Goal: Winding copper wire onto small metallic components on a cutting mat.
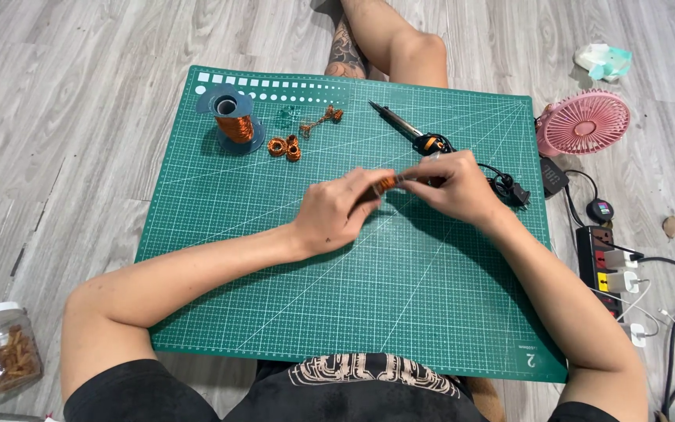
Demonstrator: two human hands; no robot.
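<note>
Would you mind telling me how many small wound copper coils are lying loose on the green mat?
2, side by side right of the wire spool: one coil and another. The hands hold a further copper piece; more may be hidden.

A home floor turned hobby bench: grey wood-look plank flooring point(64, 141) under a green gridded cutting mat point(369, 297), a small pink desk fan point(583, 123) at two o'clock, a black power strip point(599, 262) at three.

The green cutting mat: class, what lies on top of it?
On the green cutting mat: a copper wire spool, small copper coils, a soldering iron, and both hands, left hand and right hand, pinching a copper-wound piece. Fingers cover most of it.
</note>
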